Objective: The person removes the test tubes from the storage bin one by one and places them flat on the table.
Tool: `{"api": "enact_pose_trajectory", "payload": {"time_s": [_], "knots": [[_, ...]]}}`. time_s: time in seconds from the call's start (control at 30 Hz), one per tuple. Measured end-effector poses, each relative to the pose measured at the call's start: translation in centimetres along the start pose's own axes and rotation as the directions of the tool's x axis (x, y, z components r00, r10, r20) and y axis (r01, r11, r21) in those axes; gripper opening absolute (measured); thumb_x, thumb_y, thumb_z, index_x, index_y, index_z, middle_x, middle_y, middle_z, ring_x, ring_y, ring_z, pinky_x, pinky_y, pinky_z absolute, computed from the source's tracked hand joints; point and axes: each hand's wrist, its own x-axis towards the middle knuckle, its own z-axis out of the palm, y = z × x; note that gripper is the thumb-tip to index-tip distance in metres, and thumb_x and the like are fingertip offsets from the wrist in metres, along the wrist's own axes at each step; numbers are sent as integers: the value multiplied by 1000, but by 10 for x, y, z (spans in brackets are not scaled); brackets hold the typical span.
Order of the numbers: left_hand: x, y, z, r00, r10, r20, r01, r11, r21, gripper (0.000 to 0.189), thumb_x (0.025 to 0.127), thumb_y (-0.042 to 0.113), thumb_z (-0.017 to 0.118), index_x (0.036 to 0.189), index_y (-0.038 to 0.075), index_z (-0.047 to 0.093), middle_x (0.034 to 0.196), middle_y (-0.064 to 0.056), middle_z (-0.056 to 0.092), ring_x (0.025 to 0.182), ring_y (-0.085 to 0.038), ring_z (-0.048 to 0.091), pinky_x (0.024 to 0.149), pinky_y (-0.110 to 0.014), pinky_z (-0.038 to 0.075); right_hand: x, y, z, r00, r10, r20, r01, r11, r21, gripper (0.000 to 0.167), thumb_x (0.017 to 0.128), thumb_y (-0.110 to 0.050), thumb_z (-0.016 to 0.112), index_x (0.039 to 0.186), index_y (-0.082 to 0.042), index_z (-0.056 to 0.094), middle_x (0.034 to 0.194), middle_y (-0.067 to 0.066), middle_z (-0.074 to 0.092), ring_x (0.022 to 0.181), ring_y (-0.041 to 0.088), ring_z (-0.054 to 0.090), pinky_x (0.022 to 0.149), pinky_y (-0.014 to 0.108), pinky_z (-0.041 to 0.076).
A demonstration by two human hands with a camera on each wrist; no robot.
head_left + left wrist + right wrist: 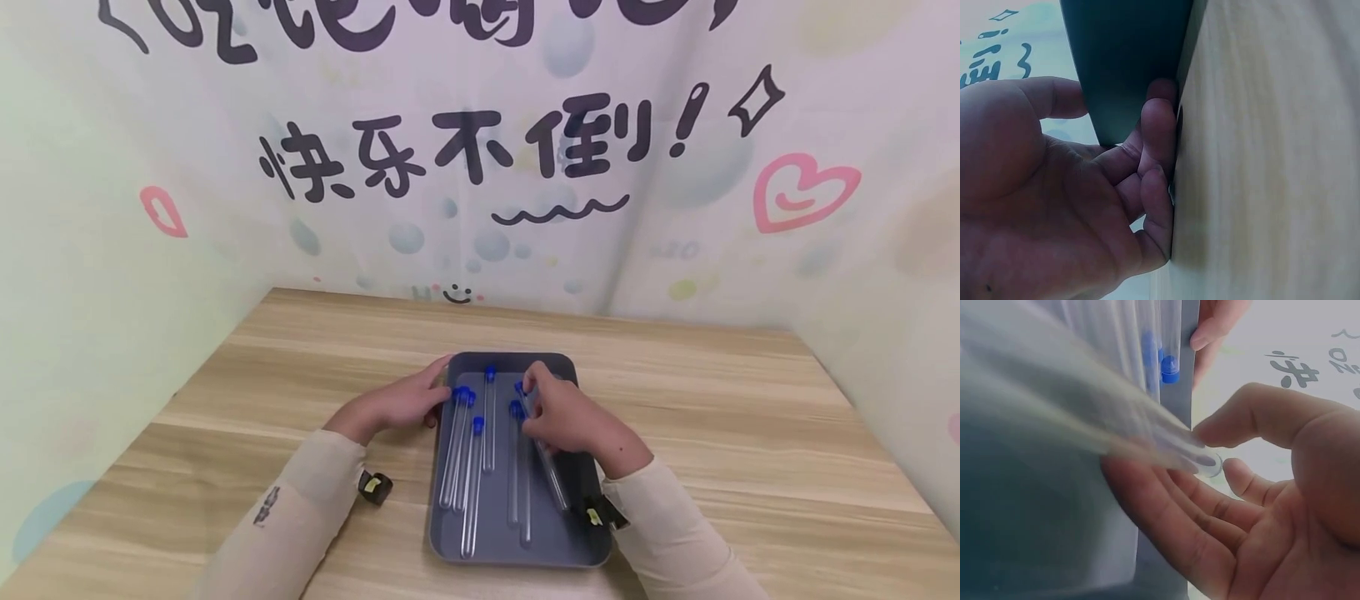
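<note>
A grey rectangular tray [562,542] stands on the table, with several clear test tubes [469,525] lying lengthwise in it, blue caps toward the far end. At the tray's left wall my left hand [405,404] holds the rim, thumb on top. In the left wrist view its other fingers curl low against the tray wall [1125,50], close to the table. My right hand [566,414] reaches over the right side and pinches a slanting test tube [553,479]. In the right wrist view, a clear end of that tube [1210,464] lies between thumb and fingers.
The wood-grain table [712,450] extends on both sides of the tray. Behind it hangs a white printed backdrop [465,242] with dark lettering. Black wrist straps [375,487] sit at both sleeve cuffs.
</note>
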Motion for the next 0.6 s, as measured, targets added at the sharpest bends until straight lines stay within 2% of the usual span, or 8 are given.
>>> {"api": "enact_pose_trajectory", "payload": {"time_s": [0.3,0.47,0.6], "knots": [[-1,1,-1,1000,14,11,-14,1000,0,60,108,20,36,162,27,10,92,-10,62,75,-22,60,75,-33,48,-2,-6,-4,998,12,-54,-10,1000,28,36,91,1,59,121,-6,40,72,10,55,49,22,58,47,34,51],[-1,1,0,1000,14,9,-14,1000,0,60,108,20,36,162,27,9,92,-10,63,75,-22,61,75,-33,48,-5,-9,-8,998,13,-60,-11,999,48,29,93,0,54,117,-9,41,76,12,53,48,22,59,49,41,55],[0,1,0,1000,19,4,-19,1000,9,61,108,21,36,162,27,9,91,-9,63,74,-22,61,74,-33,49,-7,-12,-13,997,-2,-71,6,998,56,25,95,-2,52,116,-9,42,80,12,53,49,23,59,51,41,56]]}}
